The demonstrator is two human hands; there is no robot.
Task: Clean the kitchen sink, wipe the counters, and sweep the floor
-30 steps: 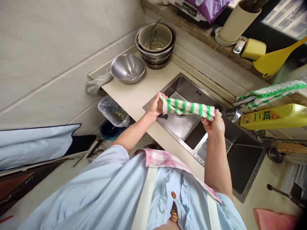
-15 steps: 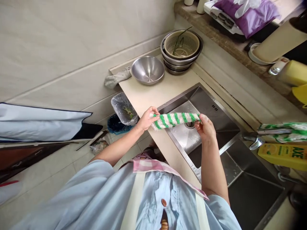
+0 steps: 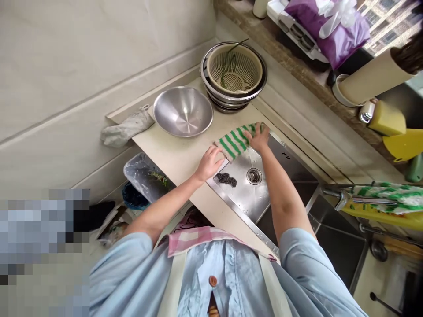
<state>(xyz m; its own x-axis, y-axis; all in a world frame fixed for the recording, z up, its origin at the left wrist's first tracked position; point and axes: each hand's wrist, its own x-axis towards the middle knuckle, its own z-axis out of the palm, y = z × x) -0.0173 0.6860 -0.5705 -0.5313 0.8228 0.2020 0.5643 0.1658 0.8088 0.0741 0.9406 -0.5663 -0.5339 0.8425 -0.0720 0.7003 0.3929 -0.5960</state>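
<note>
Head | one striped cloth (image 3: 232, 143), one colander (image 3: 215, 67) | right hand (image 3: 258, 139): grip spread on cloth | left hand (image 3: 209, 164): grip unclear

Room between the forearms (image 3: 288, 198) down to the drain (image 3: 254, 176) — obstacles: dark scourer (image 3: 226, 179), then cloth (image 3: 233, 144), metal bowl (image 3: 183, 111)

Purple bag (image 3: 345, 33), beige colander (image 3: 246, 72), steel bowl (image 3: 183, 112), brown ledge (image 3: 251, 26)

We see green and white stripes across our flat, fuzzy fabric cloth (image 3: 232, 143), plain pale blue on our short fabric sleeves (image 3: 299, 246), pink-and-white checks on our fabric apron edge (image 3: 194, 240), beige on the round, slotted plastic basket (image 3: 214, 66), purple on the shiny plastic bag (image 3: 345, 42).
</note>
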